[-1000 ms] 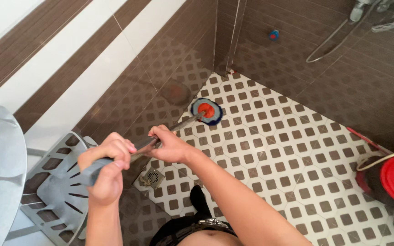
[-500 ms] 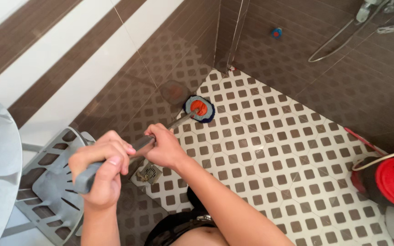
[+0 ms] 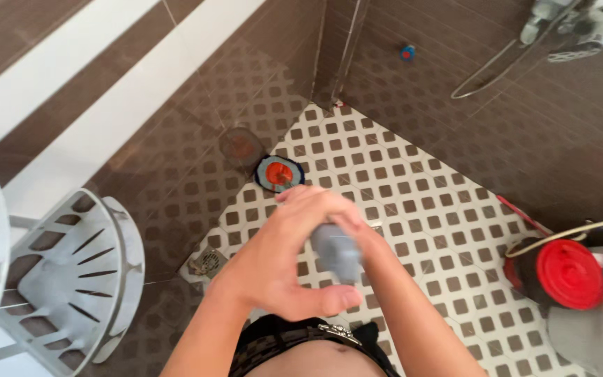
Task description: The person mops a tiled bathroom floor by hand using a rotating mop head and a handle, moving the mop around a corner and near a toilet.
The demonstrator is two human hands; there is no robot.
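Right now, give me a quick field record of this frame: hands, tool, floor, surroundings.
left hand: wrapped round the grey handle, thumb across the front
right hand: mostly hidden behind the left hand, only its forearm shows
grey handle: blurred, pointing up at the camera
mop head: round, blue rim with orange centre, on the floor by the wall
floor: white tiles with brown squares
drain: small metal grate near the wall
plastic chair: grey, lower left
red lid: on a container, right edge
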